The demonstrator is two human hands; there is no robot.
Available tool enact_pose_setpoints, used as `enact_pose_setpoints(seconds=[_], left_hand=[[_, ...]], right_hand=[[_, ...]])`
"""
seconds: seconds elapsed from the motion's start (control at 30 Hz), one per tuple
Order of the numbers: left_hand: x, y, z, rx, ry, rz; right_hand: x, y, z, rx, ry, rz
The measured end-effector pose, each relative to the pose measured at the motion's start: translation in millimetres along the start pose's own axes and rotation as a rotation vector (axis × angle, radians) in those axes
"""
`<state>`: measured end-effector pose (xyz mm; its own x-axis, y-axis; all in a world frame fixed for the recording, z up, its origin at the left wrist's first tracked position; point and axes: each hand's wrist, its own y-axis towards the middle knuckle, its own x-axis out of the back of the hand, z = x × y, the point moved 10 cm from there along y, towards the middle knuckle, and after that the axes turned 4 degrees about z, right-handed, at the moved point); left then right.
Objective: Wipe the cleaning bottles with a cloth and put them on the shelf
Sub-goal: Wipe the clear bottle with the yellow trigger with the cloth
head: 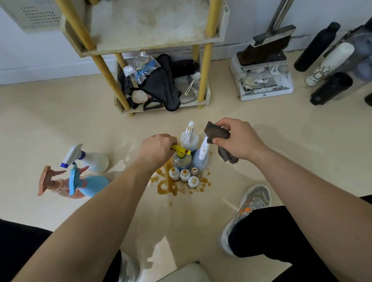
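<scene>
left hand (pixel 157 150) at frame centre, grip clamped on the yellow trigger (pixel 178 148) of a clear spray bottle (pixel 181 161). bottle stands on the floor (pixel 50 117) at the edge of a brown spill (pixel 168 186). right hand (pixel 236 139) just right of centre, grip clamped on a dark cloth (pixel 217 132), held over the cluster. cloth touching the pale blue spray bottle (pixel 201 160): can't tell. same cluster: white spray bottle (pixel 189 138) behind, four small bottles (pixel 184 175) in front (all spotted brown). left of frame, well apart: three more spray bottles (pixel 90 184) on the floor. shelf (pixel 149 43) upper centre with yellow posts, lower tier holding dark rags. dustpan (pixel 264 82) upper right.
</scene>
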<state>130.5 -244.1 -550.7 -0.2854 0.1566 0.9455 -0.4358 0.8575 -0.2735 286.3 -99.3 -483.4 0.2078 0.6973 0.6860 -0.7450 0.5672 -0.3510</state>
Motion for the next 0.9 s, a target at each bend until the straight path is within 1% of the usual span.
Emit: enact_pose_setpoints(seconds=[0.23,0.43,0.57,0.67,0.77,0.83,0.9], left_hand=[[22,-15,9,0.007,-0.014,-0.036],[84,-43,30,0.037,-0.006,-0.085],[152,-71,34,0.014,-0.003,-0.200],[203,-93,30,-0.013,-0.026,-0.316],[243,-111,27,-0.026,-0.125,-0.402],[263,-120,31,-0.015,-0.215,-0.452],[276,-125,35,0.000,-0.304,-0.477]], right_hand=[[8,-11,27,0.052,0.004,-0.002],[21,-26,85,0.179,0.032,-0.010],[25,-34,142,0.316,-0.017,0.023],[31,-38,190,0.438,-0.064,-0.008],[34,-48,232,0.564,-0.163,-0.054],[33,-55,251,0.628,-0.233,-0.056],[38,-62,264,0.678,-0.323,-0.109]])
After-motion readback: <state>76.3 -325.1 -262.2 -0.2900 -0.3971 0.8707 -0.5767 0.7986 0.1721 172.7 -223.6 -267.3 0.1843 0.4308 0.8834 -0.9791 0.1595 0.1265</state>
